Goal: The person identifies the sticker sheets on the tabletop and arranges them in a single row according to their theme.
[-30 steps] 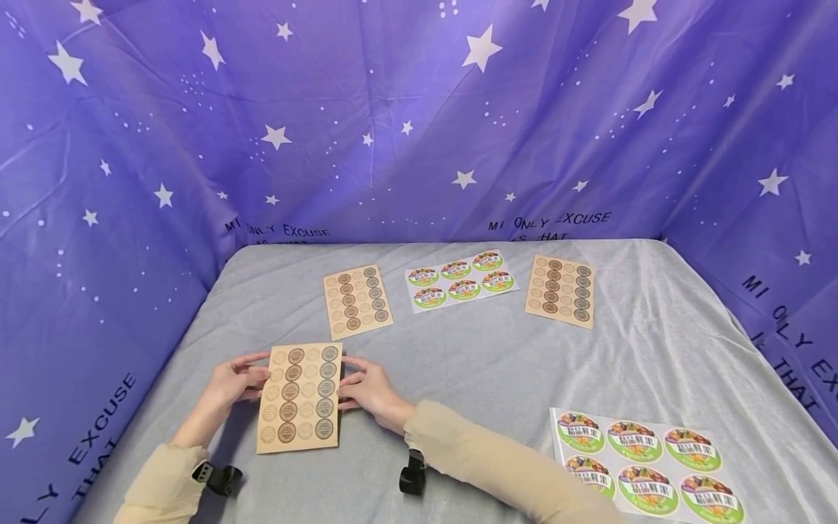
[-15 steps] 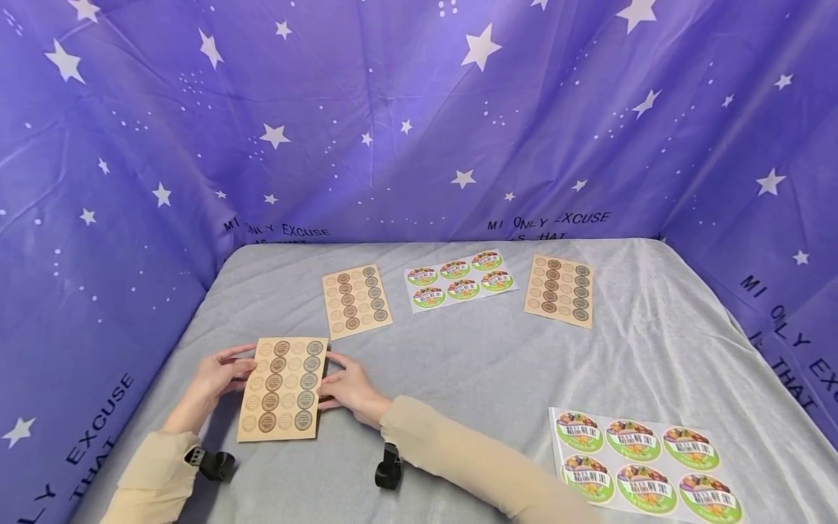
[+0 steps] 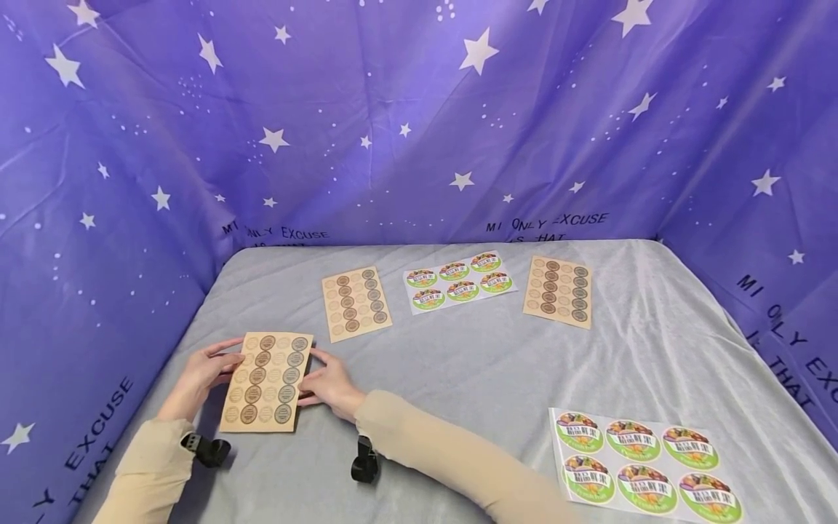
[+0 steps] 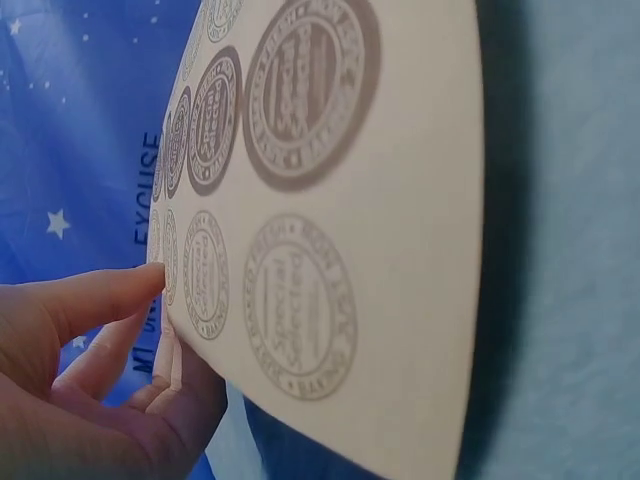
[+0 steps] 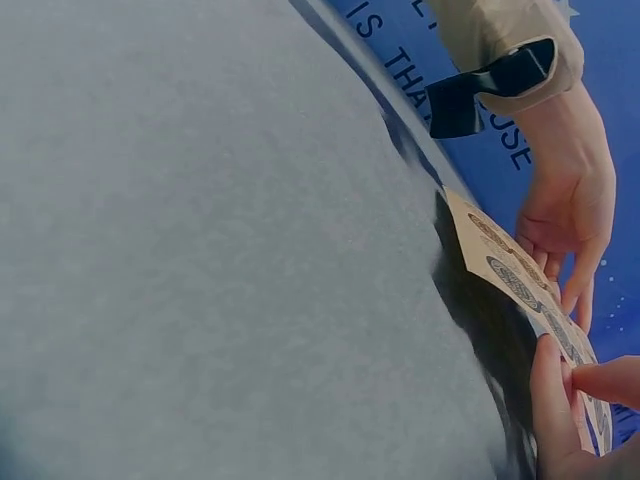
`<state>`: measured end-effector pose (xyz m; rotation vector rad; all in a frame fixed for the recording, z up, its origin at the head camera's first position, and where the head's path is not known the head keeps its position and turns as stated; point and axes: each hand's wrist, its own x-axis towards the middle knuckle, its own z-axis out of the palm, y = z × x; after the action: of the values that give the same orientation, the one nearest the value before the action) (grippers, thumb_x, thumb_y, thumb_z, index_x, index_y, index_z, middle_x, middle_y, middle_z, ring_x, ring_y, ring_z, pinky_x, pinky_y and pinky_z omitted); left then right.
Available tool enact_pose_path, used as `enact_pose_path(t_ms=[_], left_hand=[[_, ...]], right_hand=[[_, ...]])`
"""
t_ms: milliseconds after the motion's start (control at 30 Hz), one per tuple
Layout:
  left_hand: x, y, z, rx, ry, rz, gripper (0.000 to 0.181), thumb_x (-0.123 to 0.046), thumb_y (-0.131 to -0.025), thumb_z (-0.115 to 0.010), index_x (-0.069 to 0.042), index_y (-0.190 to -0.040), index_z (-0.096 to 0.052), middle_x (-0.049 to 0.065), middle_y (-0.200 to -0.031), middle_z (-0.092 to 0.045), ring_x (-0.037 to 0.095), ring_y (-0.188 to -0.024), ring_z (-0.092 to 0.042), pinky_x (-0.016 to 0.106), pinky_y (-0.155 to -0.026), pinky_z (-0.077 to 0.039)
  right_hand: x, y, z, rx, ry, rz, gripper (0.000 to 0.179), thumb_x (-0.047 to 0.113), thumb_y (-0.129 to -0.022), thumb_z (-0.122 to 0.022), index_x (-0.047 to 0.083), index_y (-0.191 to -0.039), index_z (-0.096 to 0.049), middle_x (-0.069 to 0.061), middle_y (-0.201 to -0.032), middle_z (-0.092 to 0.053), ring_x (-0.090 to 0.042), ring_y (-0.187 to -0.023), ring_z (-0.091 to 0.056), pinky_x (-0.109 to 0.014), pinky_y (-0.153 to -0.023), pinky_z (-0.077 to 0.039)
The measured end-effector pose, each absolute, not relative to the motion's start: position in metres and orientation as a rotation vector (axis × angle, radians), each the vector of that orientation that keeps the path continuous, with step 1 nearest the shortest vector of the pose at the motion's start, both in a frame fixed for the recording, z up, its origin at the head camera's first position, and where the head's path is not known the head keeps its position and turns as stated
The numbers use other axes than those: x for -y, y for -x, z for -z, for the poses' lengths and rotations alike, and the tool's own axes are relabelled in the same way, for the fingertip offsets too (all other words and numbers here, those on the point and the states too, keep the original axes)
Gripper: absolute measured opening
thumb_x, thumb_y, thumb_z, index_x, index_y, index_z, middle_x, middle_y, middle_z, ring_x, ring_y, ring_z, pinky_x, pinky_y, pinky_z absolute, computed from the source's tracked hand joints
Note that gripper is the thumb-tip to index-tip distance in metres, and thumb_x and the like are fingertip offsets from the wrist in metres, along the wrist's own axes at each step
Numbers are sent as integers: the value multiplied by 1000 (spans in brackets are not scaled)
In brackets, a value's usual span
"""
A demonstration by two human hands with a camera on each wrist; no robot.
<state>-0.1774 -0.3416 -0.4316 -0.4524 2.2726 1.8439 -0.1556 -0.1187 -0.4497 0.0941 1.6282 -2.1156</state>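
Observation:
A kraft-brown sticker sheet point(image 3: 267, 382) with columns of round labels is held between both hands at the table's front left. My left hand point(image 3: 203, 375) pinches its left edge, thumb on the printed face and other fingers behind. At the opposite edge my right hand point(image 3: 332, 382) pinches it the same way. In the left wrist view the sheet point(image 4: 410, 260) curves slightly, its round prints facing the camera, with the left hand point(image 4: 90, 380) at its side. The right wrist view catches the sheet point(image 5: 475, 240) edge-on, a dark shadow under it.
Two more brown sticker sheets lie farther back, one left point(image 3: 356, 304) and one right point(image 3: 558, 292). A white sheet of fruit stickers point(image 3: 460, 282) lies between them. Another white fruit sticker sheet point(image 3: 644, 466) is at front right. A grey cloth point(image 3: 445, 393) covers the table; purple star-printed curtains point(image 3: 406, 175) surround it.
Both hands have carried the brown sticker sheet to the left and slightly farther from the body, keeping their grip on its edges. The other sheets have stayed put.

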Motion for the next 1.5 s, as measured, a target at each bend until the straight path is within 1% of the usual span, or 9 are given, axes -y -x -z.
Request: enact_pose_path(t_ms=[267, 367, 433, 600, 667, 1067, 1267, 1400, 1500], left_hand=[[348, 187, 433, -2258, 554, -1821, 47, -9, -81, -61, -12, -126, -47, -13, -66, -62, 2, -62, -59, 20, -58, -51], [349, 189, 433, -2253, 591, -1810, 57, -8, -82, -60, -2, -133, -36, -13, -65, -61, 2, -61, -59, 19, -58, -51], [351, 190, 433, -2249, 615, -1809, 54, -7, -82, -60, -5, -132, -39, -13, -64, -61, 2, -60, -58, 18, -57, -51], [353, 191, 433, -2251, 636, -1789, 57, -7, -81, -61, -2, -132, -38, -14, -65, -60, 1, -61, -57, 17, -58, -50], [353, 192, 434, -2260, 634, -1773, 63, -8, -81, -61, 6, -134, -30, -15, -65, -60, 0, -61, -57, 17, -58, -50], [352, 192, 440, -2329, 637, -1738, 57, -7, -82, -59, 8, -130, -35, -15, -64, -58, 0, -60, -56, 16, -57, -49], [348, 193, 441, -2446, 669, -1699, 50, -8, -77, -61, 9, -122, -47, -18, -65, -54, -1, -59, -53, 15, -55, -48], [351, 197, 445, -2545, 680, -1686, 45, -11, -76, -62, 8, -116, -53, -18, -66, -53, 0, -58, -52, 15, -50, -47], [357, 207, 457, -2601, 671, -1678, 46, -17, -80, -60, 6, -118, -51, -18, -67, -52, -1, -58, -53, 14, -47, -45]], right_hand=[[129, 162, 446, -1638, -112, 2135, 68, -21, -71, -51, 5, -132, -38, -18, -70, -61, -29, -65, -63, -37, -60, -55], [133, 163, 446, -1620, -116, 2152, 67, -22, -70, -51, 4, -131, -39, -21, -72, -61, -31, -68, -63, -36, -59, -55], [135, 164, 447, -1610, -123, 2162, 66, -22, -70, -50, 3, -131, -39, -21, -72, -61, -33, -69, -63, -36, -58, -55], [140, 165, 453, -1638, -154, 2175, 62, -23, -70, -49, 0, -127, -44, -22, -68, -60, -33, -67, -63, -34, -56, -55], [141, 165, 455, -1672, -164, 2170, 59, -22, -70, -50, -1, -125, -46, -22, -69, -61, -33, -65, -63, -33, -55, -55], [142, 166, 460, -1852, -110, 2132, 50, -19, -71, -52, -5, -119, -51, -21, -68, -63, -33, -61, -64, -29, -50, -54], [133, 170, 455, -2114, 114, 1876, 45, -10, -74, -59, -5, -118, -52, -8, -64, -59, -25, -53, -61, -21, -43, -50], [121, 176, 449, -2115, 209, 1787, 39, -3, -77, -62, -3, -115, -54, -3, -68, -56, -24, -60, -61, -22, -48, -50], [113, 180, 446, -2054, 240, 1774, 35, -2, -77, -61, -4, -112, -56, -7, -72, -59, -25, -67, -62, -25, -54, -53]])
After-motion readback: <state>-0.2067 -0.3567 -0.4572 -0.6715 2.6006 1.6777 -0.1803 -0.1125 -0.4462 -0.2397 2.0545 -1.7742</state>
